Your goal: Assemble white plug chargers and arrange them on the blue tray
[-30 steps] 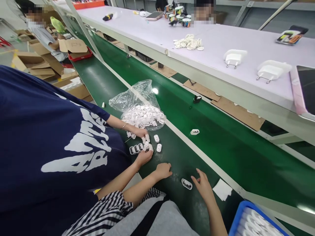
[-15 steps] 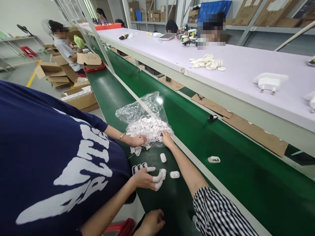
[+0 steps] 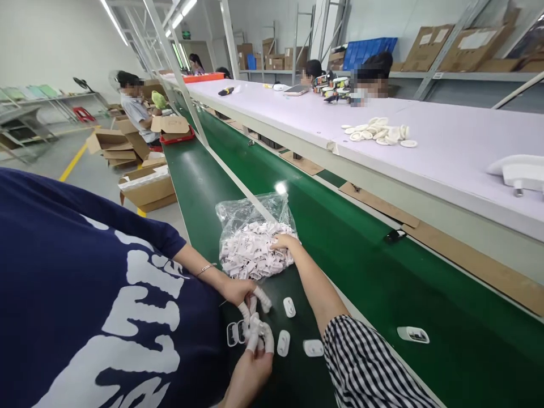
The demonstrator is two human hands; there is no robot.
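Note:
My right hand [image 3: 285, 242], at the end of a black-and-white checked sleeve, reaches into a clear plastic bag [image 3: 229, 212] full of small white plastic parts [image 3: 250, 249]. Its fingers look stretched out and slightly apart among the parts; the tips are partly hidden. My left hand is out of view. Beside my forearm lie white oval plug housings with pins [image 3: 289, 307], several in all. To the left, a co-worker in a navy shirt works with both hands [image 3: 250, 362] close together, white cots on the fingers, around a small white piece that is hard to make out.
Open-topped white housings [image 3: 232, 334] lie by the co-worker. A white housing [image 3: 413, 334] rests on the green belt [image 3: 361, 266] to the right. The raised shelf [image 3: 306, 122] holds a heap of finger cots [image 3: 380, 133]. A slanted white rail [image 3: 242, 184] crosses above the bag.
My left hand has left the bottom of the view. My right hand remains at the bag. The co-worker's hand at the bag has come back to meet the other hand. The view has shifted.

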